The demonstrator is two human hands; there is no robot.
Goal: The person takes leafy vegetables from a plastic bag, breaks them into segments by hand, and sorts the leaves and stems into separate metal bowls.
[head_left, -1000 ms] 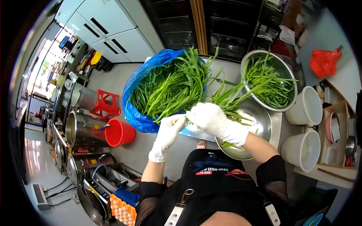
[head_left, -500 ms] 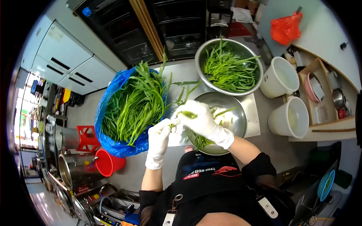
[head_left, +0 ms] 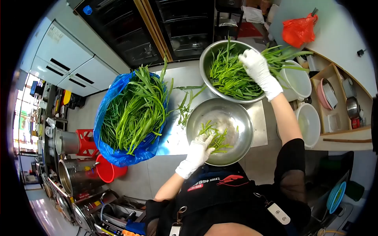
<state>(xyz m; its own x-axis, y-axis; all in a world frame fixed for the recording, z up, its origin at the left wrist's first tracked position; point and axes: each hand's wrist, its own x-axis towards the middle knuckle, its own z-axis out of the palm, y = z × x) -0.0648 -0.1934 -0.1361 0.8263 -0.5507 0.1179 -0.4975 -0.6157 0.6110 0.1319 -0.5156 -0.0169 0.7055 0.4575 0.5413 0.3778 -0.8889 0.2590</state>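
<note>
My gloved right hand [head_left: 258,70] is closed on a bunch of water spinach [head_left: 277,58] over the upper steel bowl [head_left: 205,69]. The leafy ends stick out past the rim to the right, slightly blurred. More water spinach [head_left: 232,80] lies in that bowl. My gloved left hand [head_left: 199,153] reaches into the lower steel bowl [head_left: 242,135], its fingers stretched out over short cut stems [head_left: 220,141]. To the left, a blue plastic bag [head_left: 103,137] is heaped with long water spinach [head_left: 136,112].
Both bowls stand on a steel table [head_left: 173,137] with loose sprigs [head_left: 184,110] on it. White buckets [head_left: 309,122] stand to the right beside a wooden shelf unit [head_left: 334,70]. A red bucket [head_left: 110,169] and red stool [head_left: 86,141] are at the left.
My hands, close together before, have moved apart. The right one went up to the upper bowl with water spinach; the left one moved right into the lower bowl, where short stems now show.
</note>
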